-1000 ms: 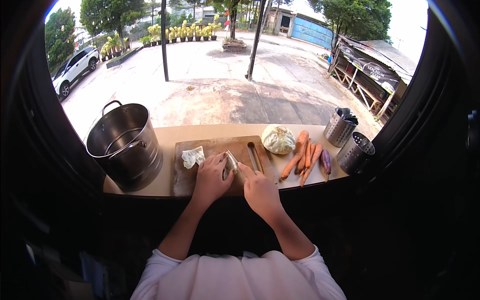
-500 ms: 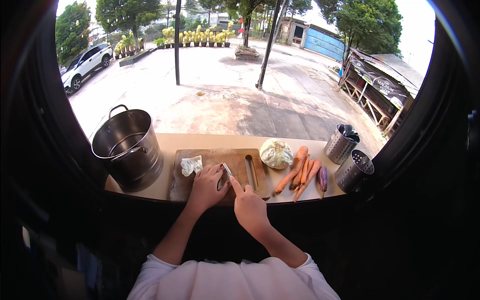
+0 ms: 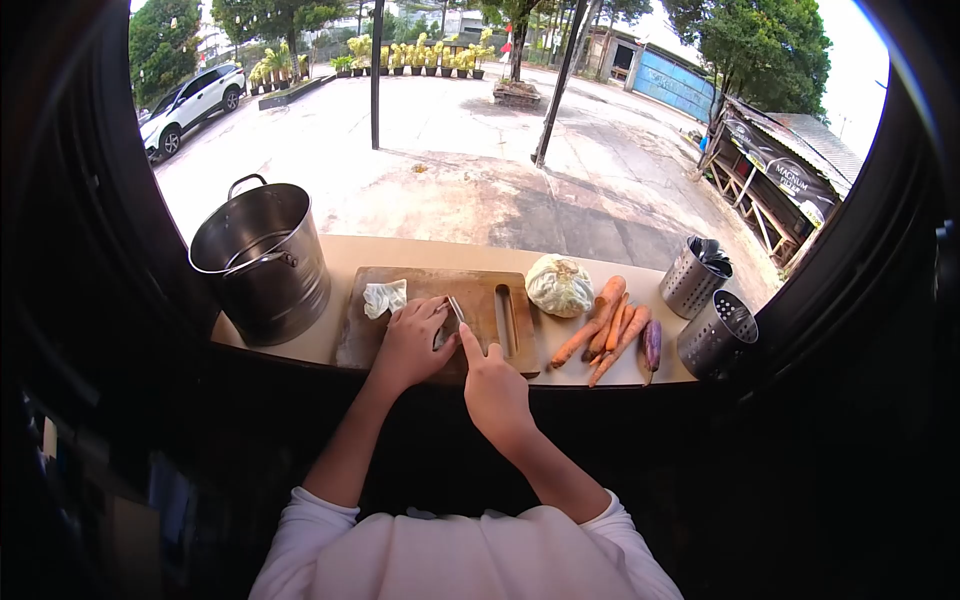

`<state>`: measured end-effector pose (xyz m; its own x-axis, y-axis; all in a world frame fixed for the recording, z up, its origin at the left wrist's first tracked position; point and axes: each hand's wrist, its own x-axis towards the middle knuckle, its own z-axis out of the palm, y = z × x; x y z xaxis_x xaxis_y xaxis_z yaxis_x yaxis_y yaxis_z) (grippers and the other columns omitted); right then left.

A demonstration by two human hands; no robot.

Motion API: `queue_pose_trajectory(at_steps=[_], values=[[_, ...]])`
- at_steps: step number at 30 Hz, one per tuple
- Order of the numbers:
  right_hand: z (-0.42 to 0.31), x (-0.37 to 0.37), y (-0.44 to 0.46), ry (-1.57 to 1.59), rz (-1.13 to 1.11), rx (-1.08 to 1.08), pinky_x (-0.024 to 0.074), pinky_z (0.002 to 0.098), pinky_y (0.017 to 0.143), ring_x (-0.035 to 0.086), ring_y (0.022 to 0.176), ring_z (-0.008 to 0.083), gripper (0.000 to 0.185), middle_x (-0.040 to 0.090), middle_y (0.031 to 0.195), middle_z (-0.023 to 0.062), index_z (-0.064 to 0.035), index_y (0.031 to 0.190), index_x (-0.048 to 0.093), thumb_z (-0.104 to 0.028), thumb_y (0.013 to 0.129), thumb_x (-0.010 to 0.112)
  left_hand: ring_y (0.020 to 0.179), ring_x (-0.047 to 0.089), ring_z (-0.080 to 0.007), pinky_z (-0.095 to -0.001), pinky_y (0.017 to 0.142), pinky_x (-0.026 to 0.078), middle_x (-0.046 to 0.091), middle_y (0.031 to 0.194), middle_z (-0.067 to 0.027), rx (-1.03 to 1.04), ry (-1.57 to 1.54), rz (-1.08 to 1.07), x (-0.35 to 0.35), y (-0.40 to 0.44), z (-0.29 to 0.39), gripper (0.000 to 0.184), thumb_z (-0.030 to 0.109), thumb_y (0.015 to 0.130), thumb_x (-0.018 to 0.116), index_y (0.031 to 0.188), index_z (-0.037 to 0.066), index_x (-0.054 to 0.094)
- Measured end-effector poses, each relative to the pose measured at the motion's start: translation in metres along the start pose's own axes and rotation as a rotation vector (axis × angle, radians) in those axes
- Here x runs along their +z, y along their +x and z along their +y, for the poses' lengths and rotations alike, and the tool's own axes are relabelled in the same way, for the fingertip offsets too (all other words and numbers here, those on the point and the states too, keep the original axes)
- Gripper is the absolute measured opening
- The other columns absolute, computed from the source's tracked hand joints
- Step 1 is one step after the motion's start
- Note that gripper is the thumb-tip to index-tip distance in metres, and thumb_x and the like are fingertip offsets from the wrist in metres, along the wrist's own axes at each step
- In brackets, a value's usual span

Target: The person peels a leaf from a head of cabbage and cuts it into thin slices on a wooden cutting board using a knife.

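- Since the earlier frame, our right hand [image 3: 497, 392] has moved slightly leftward over the cutting board [image 3: 360, 345], nearer our left hand [image 3: 408, 345]; the whole view has shifted too, as our head moves.
- Our left hand grasps a pale piece [image 3: 440, 338], fingers over its top and thumb at its near side; most of it is hidden, so we cannot tell what it is.
- Our right hand is closed around the knife [image 3: 457, 310], index finger stretched along it.
- As for progress, we judge it early: one crumpled pale scrap [image 3: 384, 298] lies by the board's far left corner, and the pale piece is under the blade. Beyond the board's right edge, the cabbage [image 3: 560, 287], the carrots [image 3: 588, 337] and the purple vegetable [image 3: 652, 347] look whole. We cannot see how much of the pale piece is cut.
- The knife is above the middle of the board, beside our left fingers. Its long axis runs near to far, with the tip toward the far edge and slightly left. We cannot make out the pale piece's long axis.
- At the left end of the counter [image 3: 400, 250] stands the pot [image 3: 270, 290].
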<state>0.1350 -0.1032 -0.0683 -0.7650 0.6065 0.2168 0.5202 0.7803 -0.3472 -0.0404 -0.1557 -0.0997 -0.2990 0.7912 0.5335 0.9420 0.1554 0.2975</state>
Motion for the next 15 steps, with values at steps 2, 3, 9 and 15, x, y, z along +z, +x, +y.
queue_pose_trajectory(at_steps=[2, 3, 9, 15], values=[[0.000, -0.001, 0.001, 0.007, 0.006, -0.003, 0.0584, 0.0488, 0.075, 0.071, 0.086, 0.0401, 0.061, 0.060, 0.103, 0.0202, -0.0189, 0.157, 0.039, -0.007, 0.099, 0.052, 0.134, 0.053, -0.0296, -0.0450, 0.113, 0.041, 0.062, 0.141, -0.0110, -0.003, 0.009, -0.012, -0.002, 0.001, 0.001, 0.048, 0.035, 0.093, 0.068, 0.129, 0.002, 0.068], [0.001, -0.001, 0.002, 0.019, 0.006, -0.004, 0.0584, 0.0490, 0.076, 0.071, 0.086, 0.0404, 0.061, 0.061, 0.103, 0.0206, -0.0181, 0.157, 0.039, -0.006, 0.099, 0.052, 0.134, 0.053, -0.0301, -0.0450, 0.113, 0.041, 0.061, 0.142, -0.0114, 0.000, 0.010, -0.022, -0.002, 0.002, 0.000, 0.050, 0.035, 0.094, 0.067, 0.130, 0.002, 0.066], [0.005, -0.004, 0.009, 0.024, -0.044, -0.007, 0.0593, 0.0473, 0.078, 0.071, 0.088, 0.0394, 0.063, 0.062, 0.106, 0.0223, -0.0139, 0.157, 0.038, -0.004, 0.097, 0.052, 0.135, 0.052, -0.0295, -0.0452, 0.114, 0.040, 0.061, 0.141, -0.0106, 0.001, 0.003, -0.021, 0.002, 0.000, -0.002, 0.052, 0.035, 0.093, 0.067, 0.134, 0.003, 0.064], [-0.004, -0.013, 0.010, -0.088, -0.058, -0.034, 0.0614, 0.0425, 0.075, 0.073, 0.085, 0.0348, 0.063, 0.062, 0.104, 0.0208, -0.0079, 0.156, 0.039, -0.003, 0.095, 0.056, 0.135, 0.052, -0.0290, -0.0455, 0.114, 0.039, 0.061, 0.141, -0.0099, 0.005, -0.004, -0.011, 0.002, 0.000, -0.002, 0.051, 0.033, 0.092, 0.068, 0.134, 0.004, 0.063]])
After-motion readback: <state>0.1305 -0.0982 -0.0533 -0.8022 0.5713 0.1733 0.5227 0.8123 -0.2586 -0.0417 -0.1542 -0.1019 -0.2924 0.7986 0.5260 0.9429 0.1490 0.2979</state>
